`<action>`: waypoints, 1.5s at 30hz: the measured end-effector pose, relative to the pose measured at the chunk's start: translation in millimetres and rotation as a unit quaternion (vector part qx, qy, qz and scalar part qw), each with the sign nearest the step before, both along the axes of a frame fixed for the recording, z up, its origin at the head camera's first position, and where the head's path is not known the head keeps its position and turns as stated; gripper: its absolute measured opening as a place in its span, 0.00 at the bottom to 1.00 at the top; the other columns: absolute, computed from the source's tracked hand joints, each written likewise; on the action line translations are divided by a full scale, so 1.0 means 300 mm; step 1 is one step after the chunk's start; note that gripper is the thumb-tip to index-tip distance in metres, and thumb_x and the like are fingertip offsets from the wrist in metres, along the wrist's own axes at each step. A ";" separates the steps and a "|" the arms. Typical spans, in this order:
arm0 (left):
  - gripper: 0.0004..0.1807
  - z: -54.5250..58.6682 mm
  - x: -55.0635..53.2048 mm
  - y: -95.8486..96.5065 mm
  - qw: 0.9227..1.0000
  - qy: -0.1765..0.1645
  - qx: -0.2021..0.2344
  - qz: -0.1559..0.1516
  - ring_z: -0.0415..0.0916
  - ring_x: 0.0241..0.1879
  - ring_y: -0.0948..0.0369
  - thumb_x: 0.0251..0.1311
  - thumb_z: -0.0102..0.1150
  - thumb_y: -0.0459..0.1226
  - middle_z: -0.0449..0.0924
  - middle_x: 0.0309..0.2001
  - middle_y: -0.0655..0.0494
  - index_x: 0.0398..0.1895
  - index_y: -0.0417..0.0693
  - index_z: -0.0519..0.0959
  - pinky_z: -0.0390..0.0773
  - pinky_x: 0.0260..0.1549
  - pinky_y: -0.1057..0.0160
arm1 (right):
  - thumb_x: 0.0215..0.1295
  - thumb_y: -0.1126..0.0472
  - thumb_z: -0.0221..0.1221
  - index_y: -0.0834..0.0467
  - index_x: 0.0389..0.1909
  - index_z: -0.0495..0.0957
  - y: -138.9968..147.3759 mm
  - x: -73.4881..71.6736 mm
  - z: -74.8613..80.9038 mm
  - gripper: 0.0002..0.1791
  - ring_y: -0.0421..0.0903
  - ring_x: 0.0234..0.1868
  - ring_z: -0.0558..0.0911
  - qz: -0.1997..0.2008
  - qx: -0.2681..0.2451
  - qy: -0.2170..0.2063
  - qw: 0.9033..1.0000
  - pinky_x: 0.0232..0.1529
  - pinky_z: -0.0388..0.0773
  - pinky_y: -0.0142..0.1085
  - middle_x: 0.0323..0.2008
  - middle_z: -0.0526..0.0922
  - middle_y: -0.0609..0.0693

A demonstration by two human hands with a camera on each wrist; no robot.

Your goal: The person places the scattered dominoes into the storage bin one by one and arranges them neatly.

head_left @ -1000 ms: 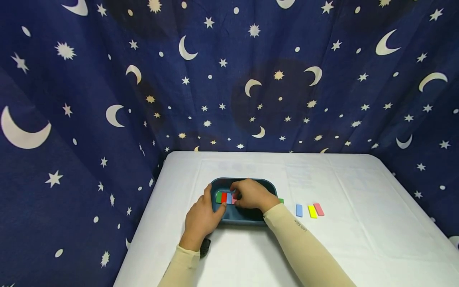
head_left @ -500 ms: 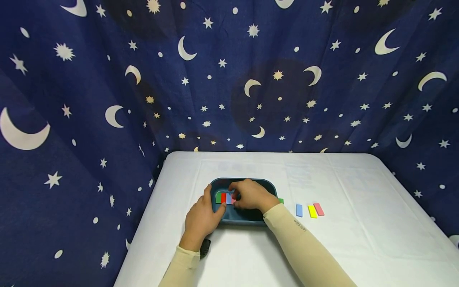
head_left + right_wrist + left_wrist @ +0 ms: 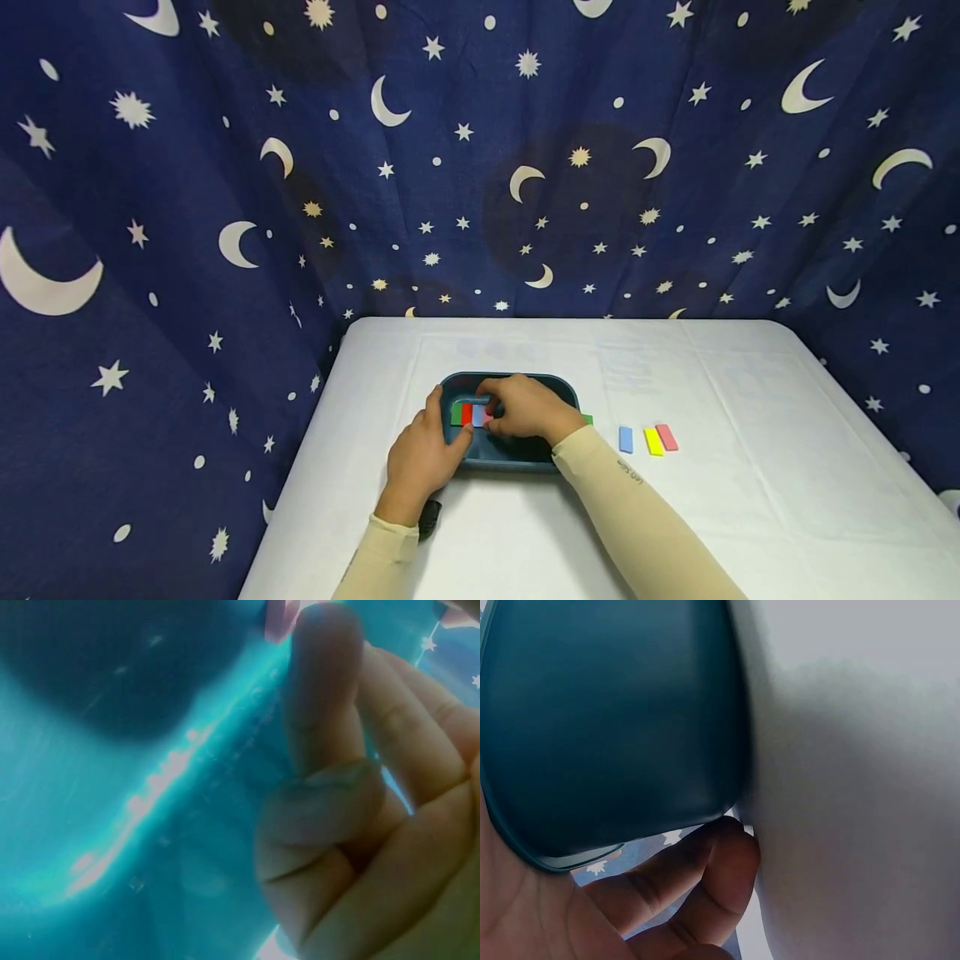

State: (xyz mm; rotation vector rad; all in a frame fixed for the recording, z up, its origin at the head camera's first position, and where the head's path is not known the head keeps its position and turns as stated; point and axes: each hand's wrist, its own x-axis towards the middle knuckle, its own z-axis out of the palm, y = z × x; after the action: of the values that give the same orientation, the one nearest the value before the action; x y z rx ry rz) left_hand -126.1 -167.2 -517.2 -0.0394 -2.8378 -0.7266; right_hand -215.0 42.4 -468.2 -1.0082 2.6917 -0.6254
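Note:
A dark teal plastic tray (image 3: 517, 467) stands on the white table. My left hand (image 3: 423, 450) holds its left end, thumb over the front rim; in the left wrist view the curled fingers (image 3: 731, 862) lie against its outer wall. Inside the tray a green tile (image 3: 457, 414), a red tile (image 3: 467, 414) and a blue tile (image 3: 478, 416) stand side by side in a row. At the row's right end my right hand (image 3: 528, 407) pinches a pink tile (image 3: 488, 415) between thumb and fingers. That tile (image 3: 279, 619) shows only partly in the right wrist view.
Right of the tray lie a green tile (image 3: 588, 419), partly hidden by the sleeve, a blue tile (image 3: 626, 440), a yellow tile (image 3: 653, 442) and a pink tile (image 3: 667, 437). A dark blue curtain (image 3: 480, 183) with moons and stars hangs behind the table.
My right hand has shifted very slightly left, with the pink tile close against the blue one. The left hand and the tray stay in place.

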 end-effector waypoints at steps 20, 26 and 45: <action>0.49 0.006 0.014 0.001 1.000 -0.006 0.004 0.004 0.85 0.39 0.44 0.67 0.59 0.63 0.83 0.55 0.39 0.82 0.47 0.57 0.83 0.34 0.43 | 0.62 0.52 0.74 0.52 0.66 0.80 0.087 0.038 0.095 0.31 0.48 0.45 0.87 -0.026 -0.020 0.042 0.999 0.50 0.82 0.45 0.47 0.89 0.50; 0.49 0.015 0.013 0.008 1.000 -0.010 0.007 0.006 0.86 0.41 0.43 0.67 0.59 0.63 0.83 0.56 0.39 0.82 0.47 0.57 0.83 0.36 0.43 | 0.60 0.52 0.75 0.49 0.66 0.79 0.147 0.061 0.147 0.32 0.41 0.44 0.85 -0.029 -0.040 0.097 0.994 0.49 0.82 0.42 0.48 0.88 0.45; 0.48 0.004 0.016 0.012 1.000 -0.008 0.007 0.003 0.85 0.38 0.45 0.68 0.60 0.62 0.83 0.55 0.40 0.82 0.47 0.58 0.82 0.33 0.45 | 0.66 0.56 0.71 0.53 0.66 0.80 0.441 0.132 0.101 0.28 0.45 0.34 0.78 -0.131 -0.149 0.191 0.961 0.37 0.76 0.41 0.52 0.87 0.45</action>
State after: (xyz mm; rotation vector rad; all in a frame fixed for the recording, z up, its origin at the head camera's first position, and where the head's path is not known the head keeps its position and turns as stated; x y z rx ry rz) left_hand -121.2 -163.6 -516.0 -0.0220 -2.8460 -0.7495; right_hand -175.4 174.7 -437.8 -0.9220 3.1759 -1.0045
